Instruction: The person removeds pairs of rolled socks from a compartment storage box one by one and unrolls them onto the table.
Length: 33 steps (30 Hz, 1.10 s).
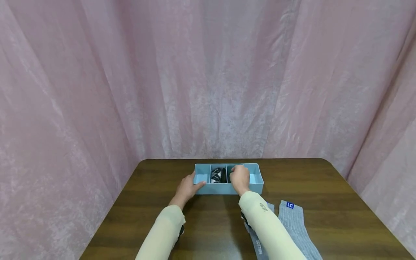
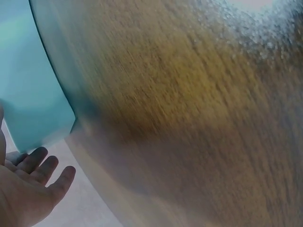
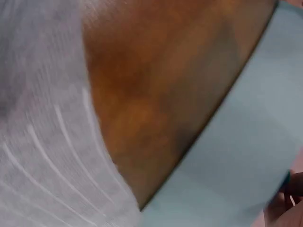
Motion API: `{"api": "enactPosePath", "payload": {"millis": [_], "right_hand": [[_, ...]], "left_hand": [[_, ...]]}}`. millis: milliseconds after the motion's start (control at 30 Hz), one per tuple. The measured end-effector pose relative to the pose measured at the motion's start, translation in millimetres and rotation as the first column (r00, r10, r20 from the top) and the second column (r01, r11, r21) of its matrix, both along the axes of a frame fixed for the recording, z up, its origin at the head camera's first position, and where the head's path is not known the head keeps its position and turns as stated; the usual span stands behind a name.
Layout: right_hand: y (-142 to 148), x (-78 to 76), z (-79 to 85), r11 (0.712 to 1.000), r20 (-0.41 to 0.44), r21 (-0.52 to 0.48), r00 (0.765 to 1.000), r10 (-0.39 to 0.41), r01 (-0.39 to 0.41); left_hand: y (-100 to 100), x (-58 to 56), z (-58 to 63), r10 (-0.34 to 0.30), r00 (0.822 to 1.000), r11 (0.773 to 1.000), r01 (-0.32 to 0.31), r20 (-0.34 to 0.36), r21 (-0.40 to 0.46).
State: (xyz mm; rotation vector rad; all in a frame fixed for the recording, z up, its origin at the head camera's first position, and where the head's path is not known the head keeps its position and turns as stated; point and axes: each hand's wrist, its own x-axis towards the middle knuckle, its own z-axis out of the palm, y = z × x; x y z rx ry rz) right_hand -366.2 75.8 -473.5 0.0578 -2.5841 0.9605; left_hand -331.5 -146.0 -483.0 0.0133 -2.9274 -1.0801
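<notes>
A light blue divided box [image 1: 255, 179] stands on the wooden table [image 1: 325, 187]. Its second compartment holds a rolled black-and-white sock bundle [image 1: 217, 175]. My left hand [image 1: 199, 184] rests with straight fingers against the box's front left corner; the left wrist view shows that hand [image 2: 45, 172] spread beside the blue box wall [image 2: 33, 94]. My right hand [image 1: 239, 174] reaches down into the third compartment, fingers curled over a dark sock roll [image 1: 230, 177] that is mostly hidden beneath it. Only the blurred box wall [image 3: 246, 156] shows in the right wrist view.
Grey socks [image 1: 294, 222] lie flat on the table to the right of my right forearm, one with a blue label; the right wrist view shows the ribbed grey sock [image 3: 42, 123] blurred. Pink curtains [image 1: 208, 79] close off the back and both sides of the table.
</notes>
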Motion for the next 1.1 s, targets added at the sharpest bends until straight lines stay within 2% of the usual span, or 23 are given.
{"api": "enactPosePath", "payload": {"millis": [100,233,333,500,600,767,867,1100], "right_hand": [[0.0,0.4,6.5,1.0,-0.025,-0.003,1.0,0.012,-0.012],[-0.9,1.8,9.7,1.0,0.052,0.021,0.998,0.017,-0.018],[-2.8,1.4,8.9,0.997,0.094,0.077,0.996,0.003,-0.011],[-3.6,2.1,3.7,0.981,0.204,0.191,0.979,0.005,-0.045],[-0.9,3.3,-1.5,0.978,0.219,0.209,0.976,-0.016,-0.031],[4.5,7.1,-8.5,0.99,0.144,0.136,0.988,-0.055,0.035],[5.4,7.7,-8.5,0.996,0.13,0.077,0.99,-0.051,0.041],[8.5,5.4,7.3,0.994,0.104,-0.086,0.993,-0.058,0.067]], "left_hand": [[-0.8,-2.2,1.9,0.005,1.0,1.0,-0.005,0.004,-0.014],[-0.2,-1.5,3.1,0.004,1.0,1.0,-0.003,0.029,-0.031],[0.8,-0.8,4.2,0.007,0.999,1.0,-0.006,0.033,-0.029],[4.4,1.2,2.9,-0.004,1.0,1.0,0.004,0.022,-0.018],[8.3,2.6,0.1,-0.018,1.0,1.0,0.018,0.02,-0.015],[13.7,5.5,-4.0,-0.021,1.0,1.0,0.021,0.015,0.014],[13.8,4.6,-4.2,-0.02,1.0,1.0,0.02,0.013,0.007],[13.2,-4.3,2.5,-0.039,0.999,0.999,0.039,0.019,-0.028]]}}
